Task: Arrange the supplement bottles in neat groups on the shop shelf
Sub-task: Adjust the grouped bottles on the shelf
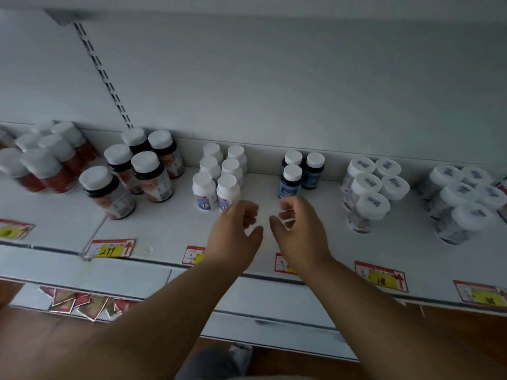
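Bottles stand in separate clusters along the shelf, which crosses the middle of the frame. At centre left is a block of six white bottles in two rows; just right of centre are three blue bottles, two at the back and one in front, leaving a gap at the front right corner of that group. Left of the white block stand five dark-collared bottles, and red ones blur at the far left. To the right are two clusters of white jars, the nearer one uneven, with its front jar tilted. The left hand hovers just below the white block, fingers loosely curled, holding nothing. The right hand hovers just below the front blue bottle, equally relaxed and empty. Both sit between groups, so this reads as a pause between one grouping and another. The likely next move is to square up the blue trio or straighten the tilted jar, which calls for a light grasp near the cap and a short slide. Price tags line the shelf's front edge.
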The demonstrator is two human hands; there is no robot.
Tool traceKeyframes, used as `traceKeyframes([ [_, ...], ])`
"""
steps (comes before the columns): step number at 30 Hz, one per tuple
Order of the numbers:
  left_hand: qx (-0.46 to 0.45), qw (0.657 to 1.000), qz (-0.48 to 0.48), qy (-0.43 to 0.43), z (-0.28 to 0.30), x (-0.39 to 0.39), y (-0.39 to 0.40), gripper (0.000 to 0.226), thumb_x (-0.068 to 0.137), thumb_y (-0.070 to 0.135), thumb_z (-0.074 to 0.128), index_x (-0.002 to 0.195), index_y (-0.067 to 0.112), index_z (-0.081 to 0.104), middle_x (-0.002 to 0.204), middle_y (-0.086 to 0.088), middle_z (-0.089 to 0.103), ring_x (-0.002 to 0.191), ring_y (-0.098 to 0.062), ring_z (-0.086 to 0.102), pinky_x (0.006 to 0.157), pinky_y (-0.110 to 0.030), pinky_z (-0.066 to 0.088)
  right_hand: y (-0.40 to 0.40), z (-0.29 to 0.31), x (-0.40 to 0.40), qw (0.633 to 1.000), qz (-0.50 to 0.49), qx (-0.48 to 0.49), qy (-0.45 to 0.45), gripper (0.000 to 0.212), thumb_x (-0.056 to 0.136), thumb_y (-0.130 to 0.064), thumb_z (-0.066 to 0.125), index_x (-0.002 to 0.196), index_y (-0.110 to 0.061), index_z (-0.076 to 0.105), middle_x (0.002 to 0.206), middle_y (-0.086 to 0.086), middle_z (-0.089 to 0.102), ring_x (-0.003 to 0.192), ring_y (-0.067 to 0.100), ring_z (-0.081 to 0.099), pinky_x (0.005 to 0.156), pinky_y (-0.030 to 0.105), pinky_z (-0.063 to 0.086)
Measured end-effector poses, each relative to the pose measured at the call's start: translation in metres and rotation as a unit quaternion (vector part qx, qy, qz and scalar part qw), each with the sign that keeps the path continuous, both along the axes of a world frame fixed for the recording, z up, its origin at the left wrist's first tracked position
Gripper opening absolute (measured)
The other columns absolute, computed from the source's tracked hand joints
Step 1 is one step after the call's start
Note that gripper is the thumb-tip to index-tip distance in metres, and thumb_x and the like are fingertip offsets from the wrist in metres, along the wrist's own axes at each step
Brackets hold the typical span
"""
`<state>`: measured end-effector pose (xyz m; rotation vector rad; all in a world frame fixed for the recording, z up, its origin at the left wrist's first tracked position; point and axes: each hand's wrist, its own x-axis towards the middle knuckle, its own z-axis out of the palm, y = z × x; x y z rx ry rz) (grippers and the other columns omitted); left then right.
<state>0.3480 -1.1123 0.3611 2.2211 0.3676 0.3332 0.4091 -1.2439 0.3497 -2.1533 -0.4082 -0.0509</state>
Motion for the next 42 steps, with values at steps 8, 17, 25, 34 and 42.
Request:
traceKeyframes([
  [8,-0.006,1.000,0.011,0.002,0.000,-0.016,0.049,0.030,0.085,0.021,0.074,0.111,0.028,0.060,0.100,0.015,0.063,0.095,-0.003,0.062,0.083,-0.016,0.048,0.046,0.010,-0.011,1.000,0.009,-0.005,0.008,0.029,0.091,-0.024,0.067,0.117,-0.021,0.055,0.107,-0.006,0.057,0.094,0.007,0.056,0.073,0.008,0.040],
  [17,-0.307,0.949,0.066,0.033,0.006,0.016,0.134,0.025,0.100,0.037,0.052,0.125,0.033,0.052,0.113,0.009,0.057,0.101,-0.006,0.055,0.082,-0.032,0.041,0.126,0.014,0.001,0.965,-0.125,0.175,0.149,0.036,0.105,-0.036,0.035,0.120,-0.009,0.052,0.118,0.009,0.058,0.105,0.016,0.056,0.086,0.029,0.044],
  [25,-0.429,0.900,0.048,0.055,-0.004,0.082,0.158,0.049,0.103,0.044,0.041,0.140,0.012,0.050,0.145,-0.010,0.051,0.135,-0.027,0.048,0.103,-0.030,0.039,0.144,0.016,0.052,0.902,-0.149,0.282,0.292,0.062,0.100,-0.060,0.023,0.149,-0.025,0.040,0.152,-0.005,0.042,0.132,0.011,0.041,0.102,0.030,0.031],
  [34,-0.468,0.871,0.061,0.137,-0.013,0.107,0.160,0.051,0.091,0.066,0.050,0.116,0.027,0.070,0.111,0.003,0.074,0.103,-0.018,0.068,0.104,-0.043,0.047,0.156,0.007,0.075,0.869,-0.139,0.334,0.337,0.039,0.101,-0.057,0.030,0.090,-0.035,0.061,0.090,-0.018,0.066,0.093,0.006,0.062,0.104,0.039,0.044],
  [42,-0.484,0.864,0.039,0.137,-0.010,0.104,0.153,0.056,0.092,0.066,0.047,0.117,0.021,0.069,0.109,-0.001,0.076,0.103,-0.021,0.071,0.102,-0.045,0.049,0.156,0.007,0.075,0.881,-0.125,0.320,0.326,0.040,0.103,-0.054,0.030,0.099,-0.033,0.064,0.105,-0.010,0.070,0.109,0.012,0.063,0.105,0.039,0.045],
])
